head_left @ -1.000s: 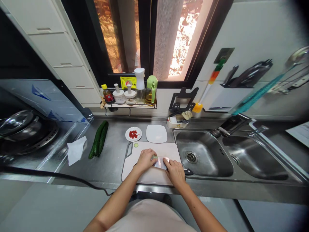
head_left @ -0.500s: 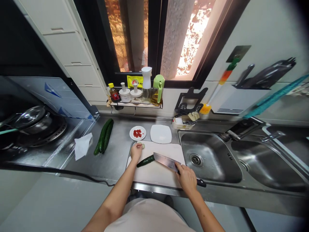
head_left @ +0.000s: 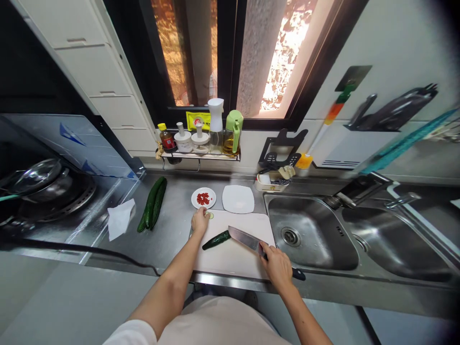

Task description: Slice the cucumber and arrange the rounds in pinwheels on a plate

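L hand (head_left: 200,221): fingertips at slice (head_left: 211,215); from where I stand, can't confirm if gripping. Part of board (head_left: 247,263), L side, hidden by L forearm (head_left: 179,268). R hand (head_left: 279,266) hides mid-section of knife (head_left: 247,239) handle; butt end protrudes. Red bits (head_left: 203,199) on plate (head_left: 203,190): too small to ID. Yel. packet (head_left: 194,117): partly obscd. by jar (head_left: 200,143). Teal item (head_left: 409,141), far R: blurred, ID unconf. L sleeve (head_left: 134,334): cut off, btm. edge.

Dark green cucumber piece (head_left: 216,240), slanted on white board (head_left: 230,263); cleaver (head_left: 243,237) at right end.
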Demonstrator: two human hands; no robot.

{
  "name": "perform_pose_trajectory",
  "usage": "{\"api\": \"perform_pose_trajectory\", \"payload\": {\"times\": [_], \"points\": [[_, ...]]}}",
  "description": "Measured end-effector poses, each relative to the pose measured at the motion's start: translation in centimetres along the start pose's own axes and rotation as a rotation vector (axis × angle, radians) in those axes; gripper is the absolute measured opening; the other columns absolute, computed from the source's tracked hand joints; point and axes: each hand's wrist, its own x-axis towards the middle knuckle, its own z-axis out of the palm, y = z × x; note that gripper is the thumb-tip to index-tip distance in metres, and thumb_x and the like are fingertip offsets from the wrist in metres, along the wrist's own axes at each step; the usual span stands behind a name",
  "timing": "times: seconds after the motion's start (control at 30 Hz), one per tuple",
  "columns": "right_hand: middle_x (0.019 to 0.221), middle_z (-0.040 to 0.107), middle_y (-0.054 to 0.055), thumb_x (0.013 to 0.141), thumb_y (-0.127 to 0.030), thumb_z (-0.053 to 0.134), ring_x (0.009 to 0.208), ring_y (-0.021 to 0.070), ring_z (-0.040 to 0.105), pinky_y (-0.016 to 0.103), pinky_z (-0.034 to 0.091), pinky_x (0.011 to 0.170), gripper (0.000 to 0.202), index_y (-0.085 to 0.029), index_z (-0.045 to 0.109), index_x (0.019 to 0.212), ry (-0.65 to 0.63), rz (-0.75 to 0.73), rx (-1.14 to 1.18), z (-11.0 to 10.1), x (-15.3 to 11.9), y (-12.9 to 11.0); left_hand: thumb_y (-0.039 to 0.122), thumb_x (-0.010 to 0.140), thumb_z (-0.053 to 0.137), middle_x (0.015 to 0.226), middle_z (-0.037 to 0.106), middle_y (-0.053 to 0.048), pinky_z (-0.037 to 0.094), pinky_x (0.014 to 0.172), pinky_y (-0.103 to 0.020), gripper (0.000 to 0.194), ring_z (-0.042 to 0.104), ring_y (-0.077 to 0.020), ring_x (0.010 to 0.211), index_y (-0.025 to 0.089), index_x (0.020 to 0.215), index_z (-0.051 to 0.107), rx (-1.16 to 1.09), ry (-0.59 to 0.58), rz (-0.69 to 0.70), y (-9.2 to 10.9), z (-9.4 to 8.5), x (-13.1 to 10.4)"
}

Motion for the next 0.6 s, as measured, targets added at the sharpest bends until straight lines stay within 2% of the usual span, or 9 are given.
{"api": "perform_pose_trajectory", "payload": {"times": [0.1,0.27,0.47,0.6], "points": [[0.101,0.066,0.006,0.084,-0.025,0.053,0.098,0.0201,0.058,0.029,0.036,0.081,0.043,-0.026,0.052,0.127,0.001,0.025,0.016,0.1,0.2,0.2,0.031,0.084,0.056,0.109,0.062,-0.006,0.039,0.087,-0.032,0.025,0.052,-0.0219,0.103,0.024,0.107,0.065,0.046,0.018,0.100,-0.5,-0.2,-0.8],[0.105,0.066,0.006,0.085,-0.026,0.051,0.098,0.0196,0.059,0.028,0.037,0.082,0.043,-0.026,0.052,0.128,-0.015,0.036,0.039,0.2,0.5,0.2,0.031,0.087,0.053,0.109,0.063,-0.005,0.039,0.091,-0.033,0.023,0.050,-0.0218,0.103,0.027,0.103,0.070,0.114,-0.066,0.227,-1.0,-0.4,-1.7],[0.107,0.068,0.005,0.086,-0.028,0.050,0.096,0.0189,0.061,0.027,0.039,0.078,0.040,-0.026,0.055,0.125,-0.016,0.072,0.119,0.3,0.7,-0.1,0.030,0.087,0.054,0.111,0.062,-0.005,0.041,0.091,-0.032,0.024,0.050,-0.0213,0.105,0.026,0.104,0.070,0.082,-0.064,0.214,-0.9,-0.5,-1.8],[0.106,0.069,0.003,0.089,-0.036,0.043,0.092,0.0187,0.063,0.026,0.039,0.070,0.035,-0.030,0.058,0.121,-0.032,0.128,0.205,0.5,0.8,-0.3,0.031,0.086,0.053,0.113,0.062,-0.006,0.042,0.091,-0.035,0.024,0.051,-0.0229,0.106,0.025,0.104,0.069,-0.019,0.045,0.136,-0.5,-0.2,-2.9]]}}
